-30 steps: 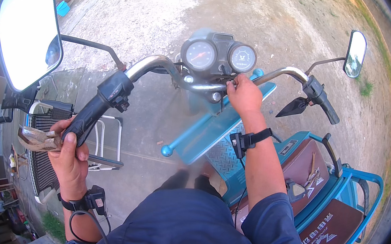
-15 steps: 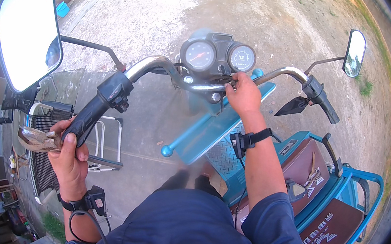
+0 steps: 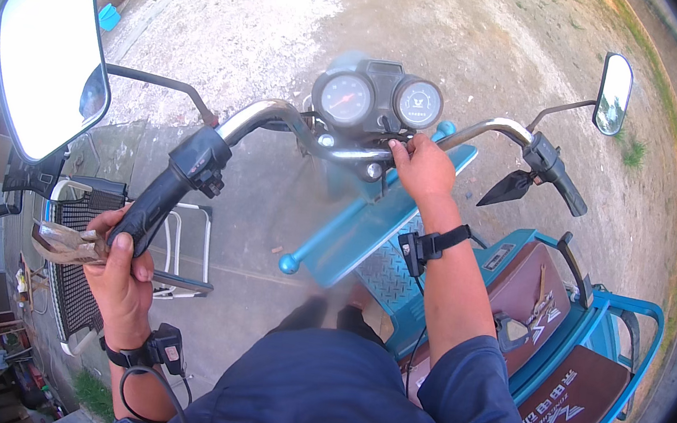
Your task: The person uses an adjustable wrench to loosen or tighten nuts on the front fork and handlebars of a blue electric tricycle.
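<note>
A teal electric tricycle's chrome handlebar [image 3: 266, 110] stretches across in front of me. My left hand [image 3: 121, 274] closes round the lower end of the black left grip [image 3: 154, 210], thumb on the near side. Against its fingers is a crumpled, grey-brown piece [image 3: 68, 244], perhaps cloth; whether the hand holds it I cannot tell. My right hand [image 3: 426, 170] has its fingers curled and pressed onto the middle of the handlebar, just below the round gauges [image 3: 418, 103]. Its fingertips partly hide what lies under them. The black right grip [image 3: 566, 184] is untouched.
Mirrors stand at the left [image 3: 50, 49] and right [image 3: 614, 95]. A teal front panel [image 3: 380, 217] slants below the bar. Brown seats [image 3: 573, 401] lie at the right. A metal-framed chair [image 3: 78, 264] with dark mesh stands beyond my left hand.
My right hand has shifted very slightly to the right and down at the middle of the handlebar, its thumb now lying closer along the bar. The left hand keeps its place.
</note>
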`<state>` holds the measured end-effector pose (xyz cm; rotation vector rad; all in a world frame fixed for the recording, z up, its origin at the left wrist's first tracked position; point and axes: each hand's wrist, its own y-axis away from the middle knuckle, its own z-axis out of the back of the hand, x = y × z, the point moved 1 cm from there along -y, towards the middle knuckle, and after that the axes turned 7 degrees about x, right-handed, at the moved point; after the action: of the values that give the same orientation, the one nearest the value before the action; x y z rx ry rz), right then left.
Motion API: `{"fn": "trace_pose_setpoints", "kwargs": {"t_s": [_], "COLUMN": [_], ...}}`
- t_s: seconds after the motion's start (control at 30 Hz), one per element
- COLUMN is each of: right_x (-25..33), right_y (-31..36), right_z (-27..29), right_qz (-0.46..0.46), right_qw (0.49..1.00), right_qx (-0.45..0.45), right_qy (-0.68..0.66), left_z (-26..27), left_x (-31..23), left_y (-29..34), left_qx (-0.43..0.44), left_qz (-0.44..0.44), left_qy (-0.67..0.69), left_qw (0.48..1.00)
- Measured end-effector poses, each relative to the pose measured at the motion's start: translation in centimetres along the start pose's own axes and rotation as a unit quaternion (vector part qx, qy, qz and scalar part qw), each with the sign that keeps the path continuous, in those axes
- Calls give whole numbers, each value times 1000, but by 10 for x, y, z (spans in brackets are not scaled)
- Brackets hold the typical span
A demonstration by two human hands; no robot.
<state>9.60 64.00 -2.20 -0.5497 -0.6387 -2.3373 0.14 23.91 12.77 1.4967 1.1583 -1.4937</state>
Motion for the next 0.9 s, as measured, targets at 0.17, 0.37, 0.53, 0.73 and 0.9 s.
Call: {"fn": "trace_pose_setpoints", "kwargs": {"t_s": [0.17,0.37,0.53,0.73,0.9], "right_x": [-14,-2,-10,3,-12], "right_y": [-7,2,-5,5,-4], "right_z": [-14,-1,-11,3,-11], "right_qz": [89,-12,71,-22,56], "right_qw": [995,1000,996,1000,997], "right_qx": [-42,-9,-44,9,-36], "right_qy": [12,-12,26,12,32], "left_z": [0,-1,-7,-12,-4], "left_x": [-1,-1,-2,-4,-2], "left_y": [1,0,0,1,0], "left_qx": [1,0,1,-14,-1], "left_qz": [-2,-2,-17,-16,0], "left_qy": [-1,-3,-35,-37,-1], "left_qw": [1000,1000,999,999,1000]}}
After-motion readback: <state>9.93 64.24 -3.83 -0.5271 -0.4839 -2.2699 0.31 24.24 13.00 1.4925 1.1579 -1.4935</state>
